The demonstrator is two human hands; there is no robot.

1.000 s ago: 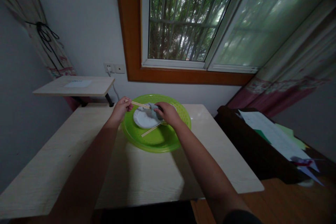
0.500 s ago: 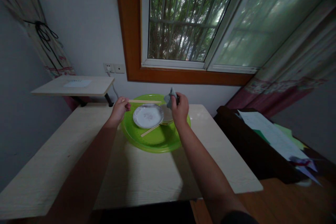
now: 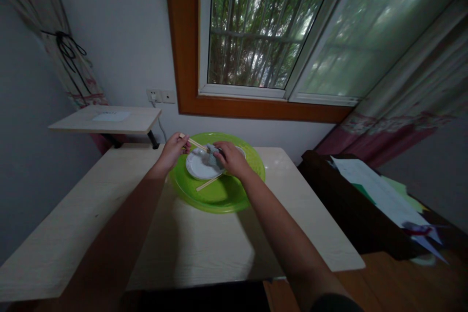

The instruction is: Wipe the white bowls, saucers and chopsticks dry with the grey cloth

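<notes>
My left hand (image 3: 174, 151) is closed round one end of the pale wooden chopsticks (image 3: 196, 144), which slant down to the right over the plate. In my right hand (image 3: 231, 157) is a grey-blue cloth (image 3: 212, 156), bunched against the far end of these chopsticks. Below lies a white plate (image 3: 199, 168) with a faint pattern. A bowl (image 3: 241, 151) beside it is mostly hidden behind my right hand. Another chopstick or pair (image 3: 208, 184) rests near the plate's lower edge. All of it sits in a round, bright green tray (image 3: 219, 202).
The tray stands on a pale wooden table (image 3: 215, 243) under a window (image 3: 266, 24). At the left a small raised shelf (image 3: 139, 119) carries a paper label. To the right, papers (image 3: 376, 185) lie on a dark piece of furniture.
My right hand has moved left and down, bringing the cloth onto the chopsticks. The chopsticks in my left hand have gone from nearly level to slanting down rightward.
</notes>
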